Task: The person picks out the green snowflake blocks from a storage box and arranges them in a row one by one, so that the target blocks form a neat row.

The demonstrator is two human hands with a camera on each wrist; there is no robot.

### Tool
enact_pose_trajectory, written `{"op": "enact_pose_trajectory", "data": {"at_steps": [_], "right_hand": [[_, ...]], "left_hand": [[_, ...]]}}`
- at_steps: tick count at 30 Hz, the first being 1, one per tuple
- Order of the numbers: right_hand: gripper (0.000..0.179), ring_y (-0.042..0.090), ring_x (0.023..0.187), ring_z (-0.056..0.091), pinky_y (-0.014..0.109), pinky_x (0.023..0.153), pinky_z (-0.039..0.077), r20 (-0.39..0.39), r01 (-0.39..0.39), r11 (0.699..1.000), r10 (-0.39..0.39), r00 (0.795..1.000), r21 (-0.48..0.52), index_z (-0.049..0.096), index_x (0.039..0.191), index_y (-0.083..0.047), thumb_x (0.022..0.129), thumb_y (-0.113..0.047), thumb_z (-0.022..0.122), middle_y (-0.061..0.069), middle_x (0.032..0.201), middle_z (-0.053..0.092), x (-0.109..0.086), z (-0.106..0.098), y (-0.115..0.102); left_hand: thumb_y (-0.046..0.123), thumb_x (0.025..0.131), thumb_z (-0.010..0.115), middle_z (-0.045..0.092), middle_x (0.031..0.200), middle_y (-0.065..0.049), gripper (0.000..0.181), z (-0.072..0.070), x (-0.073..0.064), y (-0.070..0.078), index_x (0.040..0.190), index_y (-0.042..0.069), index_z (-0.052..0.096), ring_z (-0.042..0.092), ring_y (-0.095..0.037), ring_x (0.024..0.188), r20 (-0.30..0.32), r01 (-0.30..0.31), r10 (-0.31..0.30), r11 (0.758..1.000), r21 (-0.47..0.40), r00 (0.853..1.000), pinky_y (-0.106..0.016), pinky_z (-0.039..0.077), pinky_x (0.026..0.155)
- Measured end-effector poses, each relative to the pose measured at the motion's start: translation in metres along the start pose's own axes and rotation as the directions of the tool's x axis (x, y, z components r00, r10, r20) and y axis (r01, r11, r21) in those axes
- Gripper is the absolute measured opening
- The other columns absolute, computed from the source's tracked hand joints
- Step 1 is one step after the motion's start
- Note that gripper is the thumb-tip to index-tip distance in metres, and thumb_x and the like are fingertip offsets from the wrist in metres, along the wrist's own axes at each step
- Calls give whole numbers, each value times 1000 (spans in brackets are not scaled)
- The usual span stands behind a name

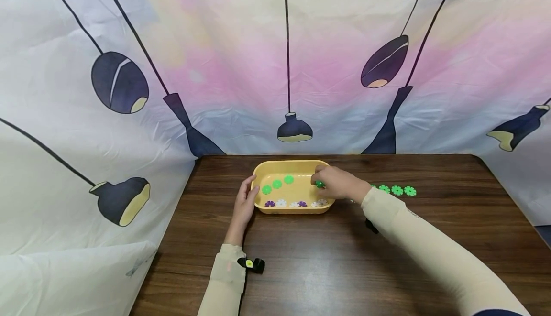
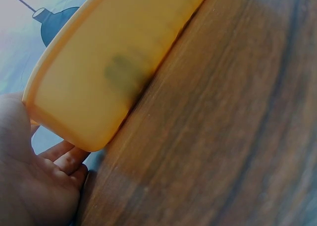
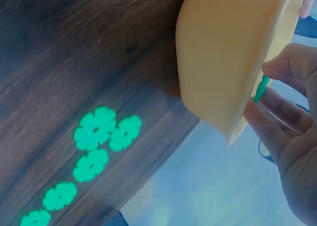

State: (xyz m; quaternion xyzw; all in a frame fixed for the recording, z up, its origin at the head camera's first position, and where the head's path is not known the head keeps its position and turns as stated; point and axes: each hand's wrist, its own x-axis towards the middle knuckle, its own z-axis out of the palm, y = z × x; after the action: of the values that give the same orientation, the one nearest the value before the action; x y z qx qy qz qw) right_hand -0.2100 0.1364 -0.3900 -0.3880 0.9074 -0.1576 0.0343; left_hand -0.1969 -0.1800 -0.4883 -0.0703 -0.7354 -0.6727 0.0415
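A yellow plastic tray (image 1: 297, 192) stands near the back of the table. At its left end my left hand (image 1: 244, 205) grips it, thumb by the rim and fingers round the outer corner in the left wrist view. Over the tray's right end, my right hand (image 1: 339, 183) pinches a green flower-shaped disc (image 3: 261, 88) between thumb and fingers. Three similar green discs (image 1: 277, 183) lie inside in a slanting row. Along the tray's near side are purple discs (image 1: 269, 203) and white discs (image 1: 281, 203).
Right of the tray, several green discs (image 1: 397, 190) lie in a line on the dark wooden table (image 1: 301, 268), partly behind the right wrist. A patterned cloth (image 1: 241, 91) with printed lamps hangs behind the table and along its left side.
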Motion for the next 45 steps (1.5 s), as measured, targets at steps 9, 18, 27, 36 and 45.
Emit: {"op": "enact_pose_trajectory", "data": {"at_steps": [9,18,27,36,45], "right_hand": [[22,21,88,65,36,77,58,-14,-23,1000,23,1000,-6,78,113,0,91,0,75,11,105,67,-13,-8,7],[24,21,87,66,36,76,59,-48,-36,999,37,998,19,78,113,2,89,3,74,12,106,67,-25,-15,16],[26,15,81,60,33,71,55,-53,-68,997,70,996,41,77,116,1,91,3,72,10,105,65,-43,-20,27],[24,13,79,58,32,70,54,-43,-89,995,91,995,46,77,114,1,91,2,74,10,102,64,-58,-19,36],[25,14,78,53,33,67,50,-24,-122,992,123,992,36,77,115,1,89,3,75,7,99,63,-76,-15,41]], "left_hand": [[14,112,51,27,170,-23,46,0,0,-1,155,-1,44,19,-37,159,-8,-4,4,1000,5,1000,-56,26,124],[12,112,50,25,170,-26,46,0,-8,25,155,-4,44,19,-38,159,19,28,-27,1000,-9,999,-56,27,124],[12,112,51,28,168,-26,45,1,-13,36,154,-3,45,20,-39,159,17,23,-22,1000,-20,1000,-56,26,124],[13,112,50,24,170,-27,46,1,-12,36,155,-3,44,16,-39,160,25,25,-24,1000,-17,999,-56,25,125],[13,112,50,23,170,-27,46,2,-13,36,155,-3,44,15,-39,160,27,32,-31,999,-17,999,-55,24,125]]}}
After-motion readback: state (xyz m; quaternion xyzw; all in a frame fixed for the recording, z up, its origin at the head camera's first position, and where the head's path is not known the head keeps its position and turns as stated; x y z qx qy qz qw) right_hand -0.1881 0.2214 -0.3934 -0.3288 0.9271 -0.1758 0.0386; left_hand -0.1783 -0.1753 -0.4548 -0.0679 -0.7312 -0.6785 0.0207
